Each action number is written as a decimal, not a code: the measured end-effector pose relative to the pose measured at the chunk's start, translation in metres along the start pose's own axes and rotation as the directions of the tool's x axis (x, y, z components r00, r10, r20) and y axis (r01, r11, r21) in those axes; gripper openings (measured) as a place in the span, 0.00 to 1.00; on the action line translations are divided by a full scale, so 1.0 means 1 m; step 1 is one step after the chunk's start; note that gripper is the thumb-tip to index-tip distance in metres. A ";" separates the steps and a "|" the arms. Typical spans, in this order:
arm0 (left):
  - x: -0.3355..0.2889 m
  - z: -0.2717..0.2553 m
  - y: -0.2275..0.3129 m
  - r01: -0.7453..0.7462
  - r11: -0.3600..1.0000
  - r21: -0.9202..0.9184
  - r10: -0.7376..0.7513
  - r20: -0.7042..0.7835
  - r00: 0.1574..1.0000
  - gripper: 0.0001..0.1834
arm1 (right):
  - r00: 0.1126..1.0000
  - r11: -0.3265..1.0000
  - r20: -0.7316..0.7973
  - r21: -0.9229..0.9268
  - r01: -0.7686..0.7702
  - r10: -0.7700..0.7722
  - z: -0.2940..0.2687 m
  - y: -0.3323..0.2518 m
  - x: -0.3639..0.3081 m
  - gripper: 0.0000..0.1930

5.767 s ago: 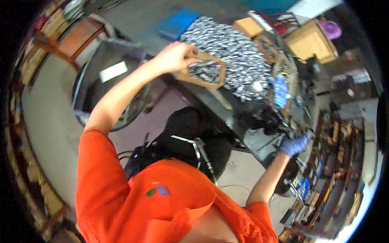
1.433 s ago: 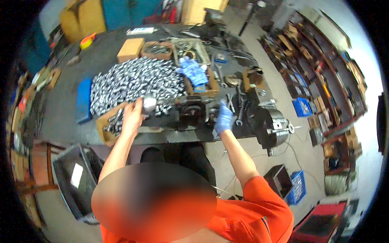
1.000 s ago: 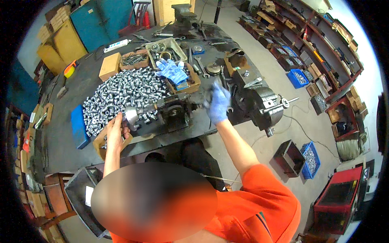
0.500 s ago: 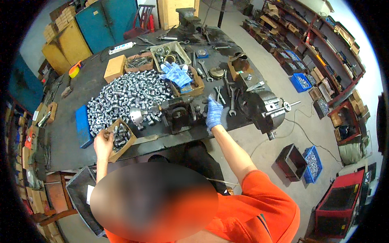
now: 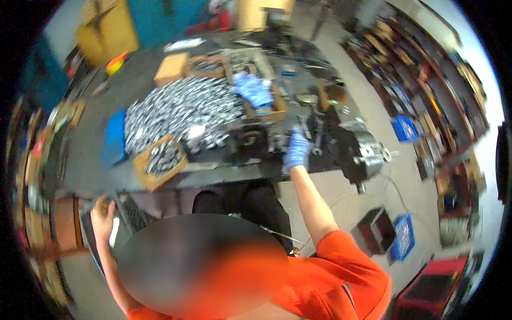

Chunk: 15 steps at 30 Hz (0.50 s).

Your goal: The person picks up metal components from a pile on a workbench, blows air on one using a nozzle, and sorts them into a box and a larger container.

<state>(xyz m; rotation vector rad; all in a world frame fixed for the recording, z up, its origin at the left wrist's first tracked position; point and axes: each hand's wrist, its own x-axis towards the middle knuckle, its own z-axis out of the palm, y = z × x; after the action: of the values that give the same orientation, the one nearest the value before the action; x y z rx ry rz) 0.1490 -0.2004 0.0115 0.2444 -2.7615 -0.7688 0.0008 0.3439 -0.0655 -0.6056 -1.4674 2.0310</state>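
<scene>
My bare left hand is off the bench's near left edge, beside a black crate. Its fingers are curled together; whatever they hold is too blurred to make out. My right hand, in a blue and white glove, is at the bench's front edge, just right of a dark metal fixture. Blur hides its fingers and any grip. Left of the fixture is an open cardboard box with metal parts in it. A big heap of shiny cylindrical metal parts spreads behind the box.
A blue bin stands left of the heap. A spare glove lies on a box behind the fixture. Wrenches and a round machine head are to the right. A black bin and a blue bin stand on the floor.
My left hand has left the cardboard box and moved down-left, over beside the black crate. My right hand stays by the fixture. The whole view has shifted and blurred.
</scene>
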 end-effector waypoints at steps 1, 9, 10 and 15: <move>-0.017 -0.009 -0.009 -0.012 1.000 0.020 0.012 0.008 1.000 0.13 | 0.996 0.999 0.081 0.020 -0.029 0.028 -0.001 -0.001 -0.005 0.08; -0.108 -0.050 -0.049 0.145 0.946 0.289 -0.246 0.350 0.904 0.20 | 0.974 0.985 0.150 -0.046 -0.165 0.170 -0.030 0.009 0.012 0.23; -0.111 -0.046 -0.048 0.146 0.952 0.268 -0.250 0.412 0.876 0.21 | 0.969 0.983 0.170 0.011 -0.182 0.178 -0.035 0.017 0.024 0.24; -0.117 -0.012 -0.045 0.105 0.977 0.186 -0.185 0.499 0.847 0.23 | 0.981 0.987 0.119 -0.060 -0.150 0.156 -0.025 0.018 0.029 0.19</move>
<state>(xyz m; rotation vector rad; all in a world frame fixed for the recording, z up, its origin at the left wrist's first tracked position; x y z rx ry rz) 0.2677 -0.2174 -0.0259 0.3217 -3.3524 -0.7470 -0.0073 0.3762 -0.0914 -0.6416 -1.5911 2.1895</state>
